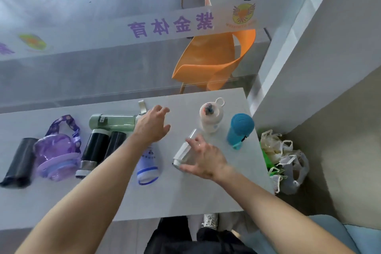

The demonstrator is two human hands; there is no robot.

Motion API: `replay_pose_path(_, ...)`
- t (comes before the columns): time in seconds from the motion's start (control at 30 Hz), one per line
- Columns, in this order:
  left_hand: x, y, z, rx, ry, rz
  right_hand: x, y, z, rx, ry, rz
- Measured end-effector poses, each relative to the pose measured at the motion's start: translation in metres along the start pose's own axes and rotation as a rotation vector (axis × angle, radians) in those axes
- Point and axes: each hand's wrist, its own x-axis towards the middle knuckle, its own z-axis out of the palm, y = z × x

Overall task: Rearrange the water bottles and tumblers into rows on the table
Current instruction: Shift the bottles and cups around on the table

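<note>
The right hand (203, 158) grasps a clear lying glass tumbler (184, 150), long axis running near-left to far-right; the left hand (152, 125) hovers spread; bare grey tabletop (185, 192) lies nearer.

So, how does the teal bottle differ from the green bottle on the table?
The teal bottle stands upright near the table's right edge; the green bottle lies on its side further left. The teal one looks shorter and wider, the green one long and slim. No hand touches the teal one; the left hand covers the green one's cap end.
</note>
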Motion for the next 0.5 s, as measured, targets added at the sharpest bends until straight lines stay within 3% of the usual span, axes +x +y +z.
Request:
replay_pose_path(0.07,-0.026,-0.033,0.017,-0.038,-0.092,-0.182,0.012,-0.011,0.029,-0.137,-0.173,0.043)
replay_pose_path(0.2,-0.073,-0.068,0.059,-0.155,-0.285,-0.418,0.029,-0.015,0.054,-0.160,-0.116,0.028)
replay_pose_path(0.4,-0.099,-0.069,0.094,-0.490,-0.349,-0.607,0.027,-0.019,0.049,0.279,0.005,0.068)
replay_pose_path(0.5,-0.096,-0.070,0.088,-0.486,-0.378,-0.568,0.025,-0.017,0.041,0.530,0.126,0.209)
